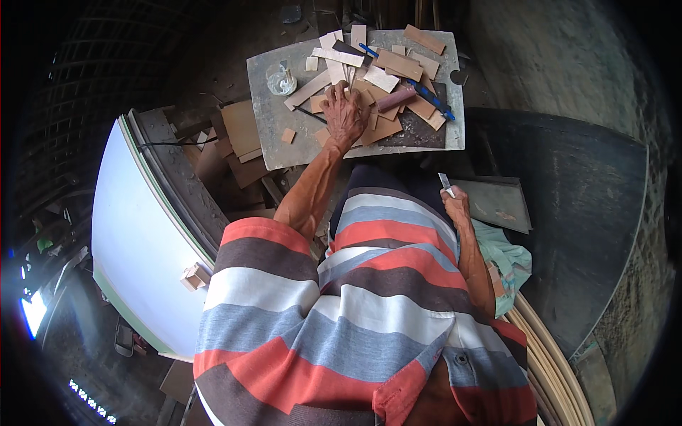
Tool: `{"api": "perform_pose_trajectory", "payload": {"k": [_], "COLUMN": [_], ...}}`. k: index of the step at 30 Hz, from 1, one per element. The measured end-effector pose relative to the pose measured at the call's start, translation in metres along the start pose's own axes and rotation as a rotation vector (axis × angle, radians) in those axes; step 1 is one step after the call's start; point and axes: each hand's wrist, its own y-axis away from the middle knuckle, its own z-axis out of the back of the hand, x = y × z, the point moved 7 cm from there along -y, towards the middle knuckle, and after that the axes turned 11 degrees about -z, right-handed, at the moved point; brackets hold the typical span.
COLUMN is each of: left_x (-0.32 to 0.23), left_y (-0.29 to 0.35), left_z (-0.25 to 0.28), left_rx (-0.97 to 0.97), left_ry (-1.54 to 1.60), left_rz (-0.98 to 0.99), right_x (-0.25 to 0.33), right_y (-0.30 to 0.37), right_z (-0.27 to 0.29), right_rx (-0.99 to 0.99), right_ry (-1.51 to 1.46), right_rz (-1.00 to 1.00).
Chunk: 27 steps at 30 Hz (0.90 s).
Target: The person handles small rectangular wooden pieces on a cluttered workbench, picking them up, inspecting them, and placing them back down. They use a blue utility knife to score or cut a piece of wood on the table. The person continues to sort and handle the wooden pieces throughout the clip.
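My left hand (344,115) reaches over the small grey table (264,135), its fingers apart and bent down onto a heap of thin wood pieces (399,64). What lies under the fingertips is partly hidden. Down beside my right thigh, my right hand (457,204) is closed round a tool with a short, flat metal blade (445,182) that points up and away; its handle is mostly hidden. To the right of my left hand lie a reddish-brown block (396,99) and a blue-and-black cutter (435,103). A blue pen-like stick (368,50) lies farther back among the pieces.
A glass jar (281,79) stands at the table's left. Wood offcuts (241,128) lie left of the table, near a large white curved panel (145,234) with a small wooden block (194,277) on it. At right are a dark sheet (568,192) and a pale green bag (506,259).
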Motion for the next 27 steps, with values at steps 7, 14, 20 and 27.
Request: {"api": "perform_pose_trajectory", "payload": {"k": [7, 14, 20, 27], "left_x": [-0.004, -0.076, -0.143, -0.135], "left_y": [-0.005, -0.015, -0.015, -0.012], "left_z": [0.006, 0.077, 0.117, 0.098], "left_rx": [-0.038, -0.112, -0.118, 0.242], "left_ry": [-0.026, 0.092, 0.193, 1.367], "left_rz": [-0.104, -0.221, -0.384, 0.029], "right_x": [0.012, 0.13, 0.219, 0.218], "right_y": [0.007, 0.047, 0.063, 0.078], "right_z": [0.008, 0.038, 0.062, 0.077], "right_rx": [-0.027, 0.176, 0.266, 0.543], "right_ry": [-0.084, -0.639, -0.744, -0.977], "right_rz": [0.097, 0.15, 0.286, 0.308]}}
